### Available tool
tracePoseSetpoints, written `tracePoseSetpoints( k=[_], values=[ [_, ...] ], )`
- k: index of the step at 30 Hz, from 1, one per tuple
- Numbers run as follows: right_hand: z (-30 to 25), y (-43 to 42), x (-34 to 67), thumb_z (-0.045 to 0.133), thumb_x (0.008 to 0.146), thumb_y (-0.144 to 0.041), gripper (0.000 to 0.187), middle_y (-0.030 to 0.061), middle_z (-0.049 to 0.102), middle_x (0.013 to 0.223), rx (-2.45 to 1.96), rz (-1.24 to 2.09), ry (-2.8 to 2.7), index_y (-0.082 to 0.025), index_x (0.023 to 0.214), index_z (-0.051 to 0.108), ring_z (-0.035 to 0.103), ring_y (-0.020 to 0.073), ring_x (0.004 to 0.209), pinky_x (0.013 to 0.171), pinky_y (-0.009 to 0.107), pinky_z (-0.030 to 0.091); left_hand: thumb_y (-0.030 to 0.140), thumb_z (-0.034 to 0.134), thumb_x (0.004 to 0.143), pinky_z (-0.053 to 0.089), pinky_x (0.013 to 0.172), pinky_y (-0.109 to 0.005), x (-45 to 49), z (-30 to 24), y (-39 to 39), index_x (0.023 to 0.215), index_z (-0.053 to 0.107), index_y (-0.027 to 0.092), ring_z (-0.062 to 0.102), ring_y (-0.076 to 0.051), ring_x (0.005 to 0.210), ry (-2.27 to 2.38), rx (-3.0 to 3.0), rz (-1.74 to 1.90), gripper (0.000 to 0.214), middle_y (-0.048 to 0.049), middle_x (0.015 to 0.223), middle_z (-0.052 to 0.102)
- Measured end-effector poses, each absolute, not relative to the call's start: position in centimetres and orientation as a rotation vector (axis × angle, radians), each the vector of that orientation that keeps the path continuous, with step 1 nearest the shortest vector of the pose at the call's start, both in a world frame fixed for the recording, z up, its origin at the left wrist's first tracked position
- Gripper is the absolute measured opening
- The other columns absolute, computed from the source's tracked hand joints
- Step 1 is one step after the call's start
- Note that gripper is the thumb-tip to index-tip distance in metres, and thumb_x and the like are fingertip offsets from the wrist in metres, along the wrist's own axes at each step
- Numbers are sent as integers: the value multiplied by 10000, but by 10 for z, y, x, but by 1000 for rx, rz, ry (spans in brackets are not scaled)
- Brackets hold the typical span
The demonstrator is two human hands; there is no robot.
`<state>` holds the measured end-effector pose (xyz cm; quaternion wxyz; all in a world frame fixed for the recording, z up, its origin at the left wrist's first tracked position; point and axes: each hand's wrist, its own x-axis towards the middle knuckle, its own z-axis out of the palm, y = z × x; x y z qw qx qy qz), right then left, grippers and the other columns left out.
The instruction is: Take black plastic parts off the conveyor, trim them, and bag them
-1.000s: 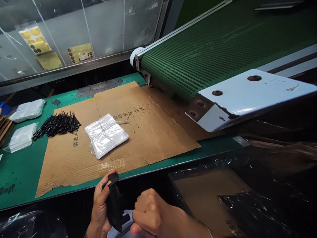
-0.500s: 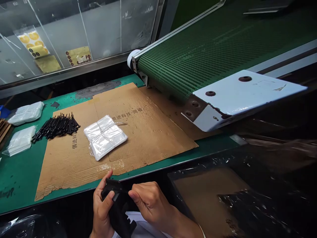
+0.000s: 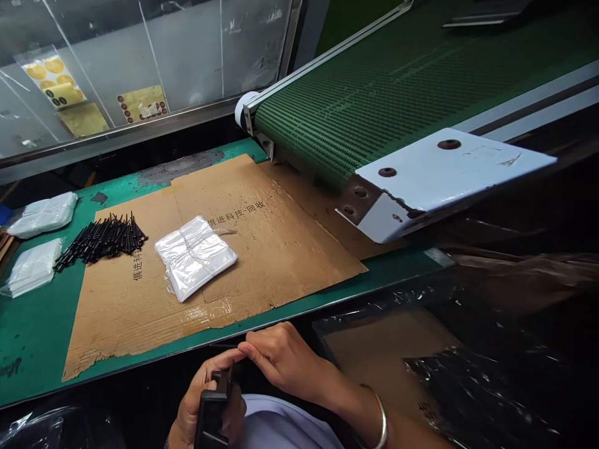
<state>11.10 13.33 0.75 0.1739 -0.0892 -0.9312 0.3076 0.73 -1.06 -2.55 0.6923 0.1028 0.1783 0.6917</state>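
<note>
My left hand point(image 3: 206, 405) is low at the bottom edge, shut around a black plastic part point(image 3: 213, 408) that stands mostly upright in it. My right hand point(image 3: 281, 355) is just above and to the right, close to the table's front edge. Its thumb and fingers pinch together, and a thin black piece point(image 3: 224, 345) seems to run left from the fingertips. A pile of slim black plastic rods point(image 3: 103, 240) lies on the cardboard sheet point(image 3: 281, 268), beyond both hands. A flat clear plastic bundle point(image 3: 194, 257) lies on the same sheet.
Folded white bags point(image 3: 42, 215) lie on the green table mat point(image 3: 37, 330) at the left. A green conveyor belt point(image 3: 374, 93) with a white metal bracket point(image 3: 444, 174) overhangs the right. Black plastic sheeting point(image 3: 444, 380) covers cardboard at the lower right.
My right hand has moved off the black part, up and right toward the table edge. The part has turned more upright and dropped lower in my left hand. The view has shifted slightly.
</note>
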Motion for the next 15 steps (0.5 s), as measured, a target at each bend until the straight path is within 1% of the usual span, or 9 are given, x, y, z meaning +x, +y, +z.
tracePoseSetpoints(
  k=[1,3,5,7,9,11,13,15],
  values=[
    [5,135,110,253,963,-331,495,-18,487,473,-302,888,-2630,-172,558,489,395,85,423,468,241,232,413,599,763,236,256,-127,6,-24,-11,1151,592,211,277,-39,296,349,199,1487,438,54,444,427],
    [-1,140,107,234,966,-332,491,-16,510,486,-424,893,-2601,-177,584,501,427,89,428,469,231,247,390,554,801,192,225,-98,3,-18,-11,1142,581,253,305,-23,307,320,48,1402,368,29,574,480],
    [-7,148,104,230,967,-336,470,-20,533,497,-579,748,-2624,-186,621,511,464,94,440,472,222,263,339,494,845,136,230,-46,3,-11,-12,1098,588,253,321,8,338,329,-128,1441,284,13,670,472],
    [-14,159,103,240,964,-329,438,-15,563,520,-724,509,-2653,-192,659,523,500,109,463,477,228,267,313,457,865,96,246,-6,6,-7,-13,1061,595,222,314,33,357,299,-221,1541,257,10,691,452],
    [-23,173,102,245,958,-311,419,14,594,568,-838,322,-2637,-189,681,535,526,135,506,489,247,264,292,450,868,89,254,13,10,-5,-14,1017,606,189,308,43,364,262,-239,1593,239,8,694,446],
    [-31,187,101,250,947,-291,415,61,606,620,-927,230,-2588,-178,675,542,535,170,556,507,269,262,268,453,865,99,253,19,12,-6,-15,1003,608,165,319,44,370,233,-234,1605,232,5,696,443],
    [-37,200,101,264,936,-280,404,98,599,654,-995,146,-2540,-166,680,556,534,206,615,533,287,281,270,464,860,119,254,17,12,-8,-15,1033,595,147,341,37,383,215,-230,1608,250,3,696,438],
    [-39,210,100,294,925,-284,365,128,604,722,-1035,83,-2504,-145,753,584,531,244,698,584,309,323,290,465,861,159,263,8,12,-10,-15,1067,579,144,364,22,406,219,-242,1609,277,5,694,431]
  ],
)
